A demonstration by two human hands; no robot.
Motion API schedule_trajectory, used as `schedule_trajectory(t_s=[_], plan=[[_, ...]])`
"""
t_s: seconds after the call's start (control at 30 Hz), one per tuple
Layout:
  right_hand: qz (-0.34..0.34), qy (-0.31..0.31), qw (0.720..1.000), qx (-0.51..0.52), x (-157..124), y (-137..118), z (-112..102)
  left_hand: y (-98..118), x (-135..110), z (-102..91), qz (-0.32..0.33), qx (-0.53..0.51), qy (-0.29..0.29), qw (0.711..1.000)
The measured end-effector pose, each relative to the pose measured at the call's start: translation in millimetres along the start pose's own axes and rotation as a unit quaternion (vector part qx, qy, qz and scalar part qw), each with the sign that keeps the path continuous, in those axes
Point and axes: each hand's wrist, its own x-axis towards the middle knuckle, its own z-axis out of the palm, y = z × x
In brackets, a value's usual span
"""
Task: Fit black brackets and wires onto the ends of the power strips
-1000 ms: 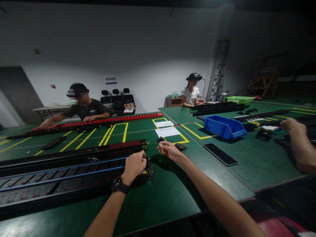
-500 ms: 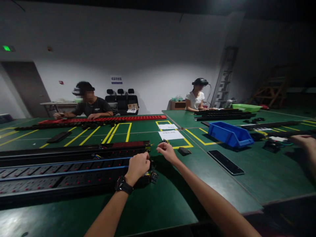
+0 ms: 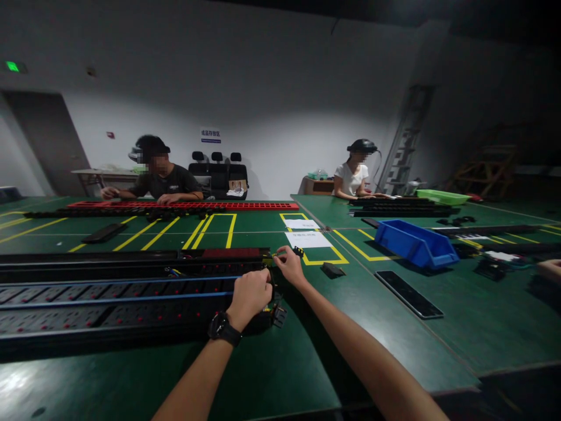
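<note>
Long black power strips (image 3: 109, 298) with red-dotted sockets and blue wires lie across the green table in front of me. My left hand (image 3: 249, 295), with a black watch on the wrist, is closed over the right end of the near strip. My right hand (image 3: 288, 264) pinches a small black and yellow part (image 3: 298, 251) beside the right end of the far strip (image 3: 228, 255). A small black end piece (image 3: 279, 316) sticks out just right of my left hand.
A blue bin (image 3: 414, 242), a black flat bar (image 3: 407, 293), a small black block (image 3: 332, 269) and white sheets (image 3: 307, 238) lie to the right. Two people sit across at a red strip (image 3: 184, 206) and black strips (image 3: 401, 206). Another person's hand (image 3: 550, 270) shows at far right.
My right hand has moved left and away toward the end of the far strip, closing its fingers on the small part. My left hand has stayed on the near strip's end.
</note>
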Motion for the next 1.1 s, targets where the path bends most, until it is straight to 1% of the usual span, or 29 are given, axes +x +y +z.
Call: schedule_trajectory(t_s=[0.13, 0.33, 0.47, 0.63, 0.7, 0.8, 0.87, 0.9, 0.97, 1.03, 1.1], plan=[[0.006, 0.012, 0.999, -0.031, -1.5, -1.0, 1.9, 0.9, -0.2, -1.2, -0.001, 0.000, -0.006, 1.000], [0.037, 0.019, 0.994, -0.104, 2.1, 1.0, 1.7, 3.4, -0.4, -4.3, -0.009, -0.002, -0.015, 1.000], [0.013, 0.008, 0.988, -0.152, 9.2, 7.9, 2.1, 4.2, -0.4, -6.1, -0.011, -0.002, -0.015, 1.000], [-0.015, -0.030, 0.989, -0.146, 13.6, 12.6, -3.0, 4.7, -1.0, -7.0, -0.013, -0.005, -0.018, 1.000], [-0.018, -0.011, 0.989, -0.148, 15.2, 13.5, -11.3, 4.4, -0.9, -6.1, -0.010, -0.006, -0.014, 1.000], [0.002, 0.074, 0.983, -0.165, 18.5, 18.8, -30.2, 3.7, -0.3, -4.6, -0.008, -0.004, -0.012, 1.000], [0.002, 0.104, 0.975, -0.196, 19.6, 26.6, -43.6, 3.5, 0.1, -4.4, -0.009, -0.002, -0.012, 1.000], [-0.005, 0.101, 0.971, -0.216, 19.4, 31.5, -49.3, 3.4, 0.2, -4.7, -0.008, -0.001, -0.012, 1.000], [-0.019, 0.070, 0.967, -0.245, 17.7, 41.4, -57.0, 3.5, 0.3, -5.8, -0.005, 0.000, -0.013, 1.000], [-0.020, 0.024, 0.968, -0.249, 15.2, 49.5, -58.8, 3.8, 0.4, -7.0, -0.003, -0.001, -0.014, 1.000], [-0.011, -0.012, 0.970, -0.244, 13.2, 53.7, -55.8, 4.1, 0.5, -7.9, -0.004, -0.001, -0.013, 1.000]])
